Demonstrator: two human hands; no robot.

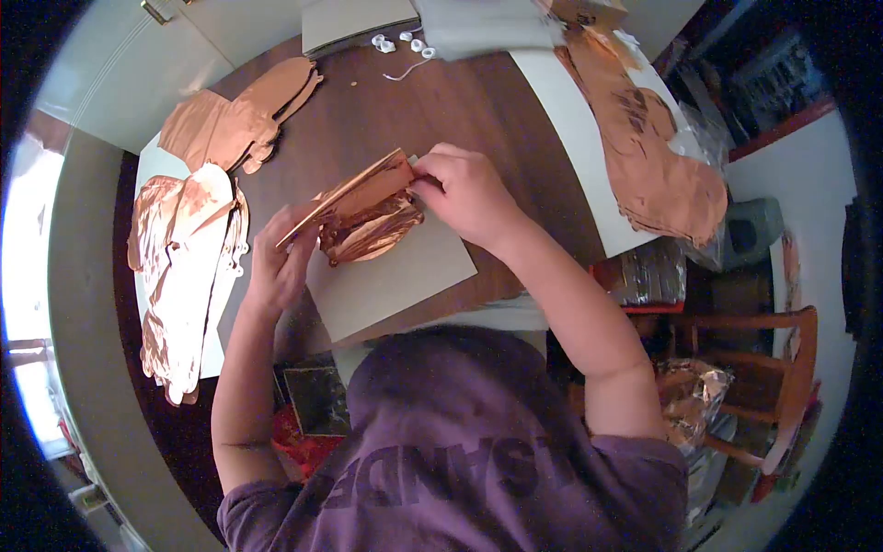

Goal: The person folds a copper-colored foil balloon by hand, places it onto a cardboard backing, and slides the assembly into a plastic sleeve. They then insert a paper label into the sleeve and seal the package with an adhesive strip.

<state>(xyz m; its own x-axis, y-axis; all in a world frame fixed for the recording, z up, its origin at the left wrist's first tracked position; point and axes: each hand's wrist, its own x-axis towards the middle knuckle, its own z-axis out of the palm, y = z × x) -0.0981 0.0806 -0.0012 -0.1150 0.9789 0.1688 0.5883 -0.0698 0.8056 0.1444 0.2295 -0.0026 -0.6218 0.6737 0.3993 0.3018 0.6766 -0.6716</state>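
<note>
A copper-coloured foil balloon (374, 230), flat and partly folded, is held up between my hands with a stiff straight edge along its top. My left hand (279, 262) grips its left end, the fingers curled around the edge and partly hidden. At the upper right corner, my right hand (460, 189) pinches the edge between thumb and fingers. Beneath the foil lies a beige cardboard sheet (395, 293), close to my body on the table.
Flat copper foil balloons lie in stacks at the upper left (225, 129), left (189, 244) and right (648, 156) of the brown table (441, 101). Small white coils (411, 44) sit near the far edge beside a cardboard stack (357, 26). A wooden chair (763, 386) stands at right.
</note>
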